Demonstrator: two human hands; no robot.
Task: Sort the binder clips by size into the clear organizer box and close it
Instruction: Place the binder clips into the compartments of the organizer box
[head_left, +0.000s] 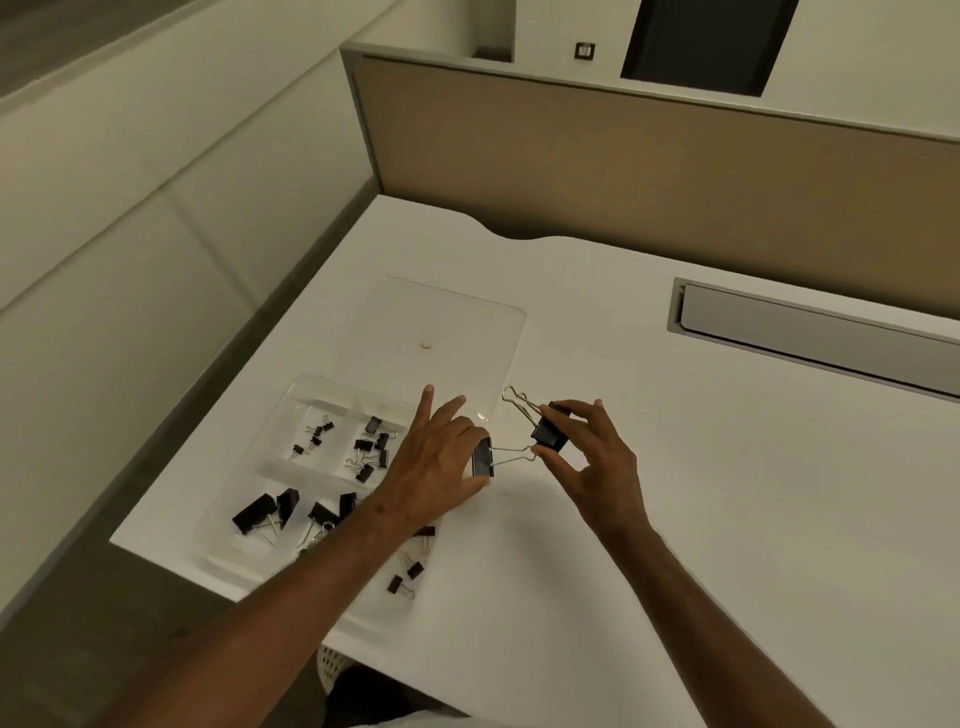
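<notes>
On the white tabletop (675, 493) lies the clear organizer box (244, 540), its lid (447, 322) open flat behind it. Just right of the box, the left hand (441, 462) pinches a medium binder clip (482, 457). Further right, the right hand (597, 457) grips a large binder clip (549, 432). Sorted clips (366, 449) lie in the compartments.

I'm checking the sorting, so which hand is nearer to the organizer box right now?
Left. The left hand hovers over the organizer box's right edge, holding a clip. The right hand is farther right, clear of it.
</notes>
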